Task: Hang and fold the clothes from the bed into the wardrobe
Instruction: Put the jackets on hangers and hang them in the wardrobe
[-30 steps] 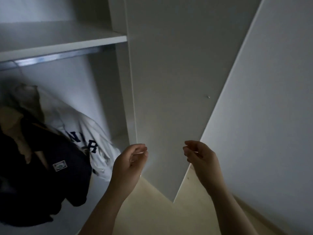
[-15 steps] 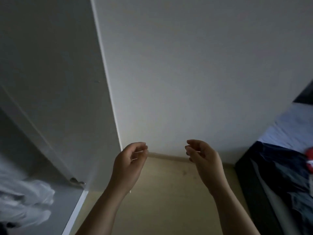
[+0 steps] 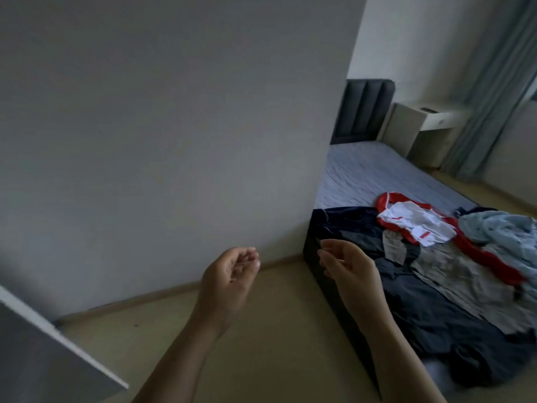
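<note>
Clothes lie in a heap on the near end of the bed [image 3: 377, 170] at the right: a red and white garment [image 3: 418, 225], a light blue one [image 3: 499, 228], a grey one [image 3: 453, 271] and dark navy ones [image 3: 430, 321]. My left hand [image 3: 229, 277] hangs over the floor with loosely curled fingers and holds nothing. My right hand [image 3: 345, 266] hovers by the bed's near corner, also loosely curled and empty. The wardrobe's inside is out of view; only its open door [image 3: 43, 353] shows at the lower left.
A grey wall [image 3: 159, 141] fills the left and middle. Beige floor [image 3: 261, 344] runs between the wall and the bed's dark frame [image 3: 334, 292]. Beyond the bed stand a dark headboard [image 3: 363, 109], a white bedside table [image 3: 421, 132] and curtains [image 3: 488, 82].
My view has swung right, from the wardrobe's inside past its door and the wall to the bed with the clothes. Both hands keep their loosely curled, empty pose in front of me.
</note>
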